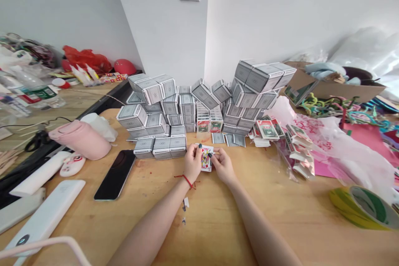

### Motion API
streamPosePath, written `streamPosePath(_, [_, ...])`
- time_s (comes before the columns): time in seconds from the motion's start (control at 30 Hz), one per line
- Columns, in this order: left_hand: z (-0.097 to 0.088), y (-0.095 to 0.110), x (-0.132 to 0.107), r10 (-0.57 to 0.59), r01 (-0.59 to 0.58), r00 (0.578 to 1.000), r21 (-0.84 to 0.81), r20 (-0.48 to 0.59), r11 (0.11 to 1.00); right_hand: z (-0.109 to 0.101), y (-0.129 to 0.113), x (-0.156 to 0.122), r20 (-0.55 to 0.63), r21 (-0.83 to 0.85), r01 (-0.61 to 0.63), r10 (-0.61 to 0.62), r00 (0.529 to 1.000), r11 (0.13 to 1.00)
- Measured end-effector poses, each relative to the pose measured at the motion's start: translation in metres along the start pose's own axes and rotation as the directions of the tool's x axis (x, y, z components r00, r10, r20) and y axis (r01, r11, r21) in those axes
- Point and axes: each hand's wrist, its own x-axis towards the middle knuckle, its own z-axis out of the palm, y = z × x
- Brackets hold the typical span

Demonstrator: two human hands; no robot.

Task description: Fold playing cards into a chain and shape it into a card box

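Observation:
Between my hands, just above the wooden table [255, 199], is a playing card [205, 162] with a red diamond court figure facing me. My left hand [193, 162] grips its left edge, thumb across the front. On the opposite edge, my right hand [222, 166] pinches it with fingers and thumb. Whether it is one card or several together, I cannot tell. Behind them stand stacks of box shapes made from grey-backed cards [170, 145]. A few loose grey-backed cards [232, 139] lie flat near the right stack.
Card boxes [266, 129] are piled right of the stacks. A yellow-green tape roll [363, 207] lies at far right, by crumpled plastic [352, 153]. To the left are a black phone [115, 174], a white power bank [46, 216] and a pink pouch [81, 139].

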Motion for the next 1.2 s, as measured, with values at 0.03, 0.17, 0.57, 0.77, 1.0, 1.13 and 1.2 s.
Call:
streamPosePath(0.03, [0.000,0.001,0.000,-0.013,0.013,1.000,-0.031,0.014,0.999,0.000,0.000,0.000,-0.008,0.015,-0.003,0.003,1.000,1.000])
streamPosePath(0.17, [-0.002,0.007,0.000,-0.043,0.053,0.997,-0.146,0.070,0.988,-0.001,-0.001,0.002,-0.039,0.068,-0.012,0.014,0.999,0.998])
streamPosePath(0.57, [-0.001,0.003,0.002,-0.099,0.151,0.969,-0.228,0.225,0.962,-0.004,-0.001,0.004,-0.060,0.113,-0.035,0.042,0.997,0.993])
streamPosePath(0.77, [-0.002,0.010,0.003,-0.173,0.239,0.947,-0.235,0.271,0.942,-0.005,-0.002,0.003,-0.079,0.108,-0.070,0.079,0.994,0.992])
streamPosePath(1.0, [-0.005,0.013,0.008,-0.182,0.242,0.942,-0.195,0.283,0.950,-0.008,0.002,0.005,-0.100,0.138,-0.096,0.110,0.989,0.986])
streamPosePath(1.13, [-0.007,0.013,0.007,-0.154,0.203,0.943,-0.141,0.296,0.969,-0.010,0.007,0.006,-0.108,0.210,-0.138,0.164,0.981,0.968])
streamPosePath(1.2, [-0.008,0.013,0.007,-0.127,0.170,0.942,-0.115,0.312,0.979,-0.010,0.008,0.007,-0.105,0.243,-0.146,0.176,0.979,0.959])
